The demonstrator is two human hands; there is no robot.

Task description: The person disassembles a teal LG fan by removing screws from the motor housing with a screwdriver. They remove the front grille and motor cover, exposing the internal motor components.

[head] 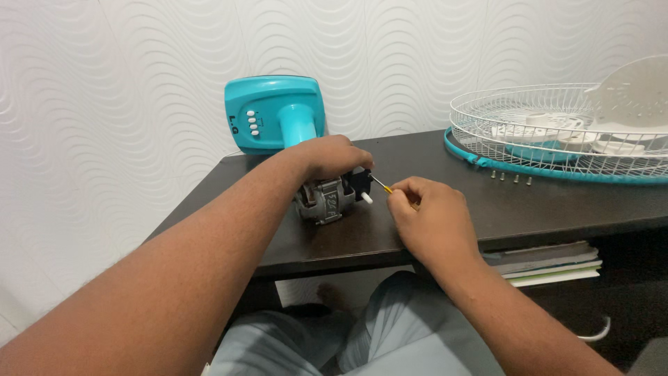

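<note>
- Head view: the left hand point(332, 156) lies over the top of a bare fan motor point(324, 200), its fingers curled down around the housing and gripping it; the motor rests on the dark worktop point(445, 230), near its front edge and left of centre.
- A black plastic part point(361, 184) with a small white knob point(367, 198) sticks out of the motor's right side.
- The right hand point(428, 216) sits just right of the motor, resting on the worktop, its fingers pinched shut around the yellow handle of a small screwdriver point(382, 184); the thin shaft points up and left, with its tip at the black part.
- Behind the motor, at the far edge by the patterned white wall, the turquoise fan base point(275, 111) lies tipped, its row of white buttons facing this way.
- Far right, a white wire fan guard point(529, 111) with a turquoise rim point(557, 172) lies flat, holding pale fan blades point(630, 97).
- Four small screws point(510, 178) stand in a row just in front of that rim.
- Under the worktop on the right, a stack of books point(550, 264) sits on a shelf.
</note>
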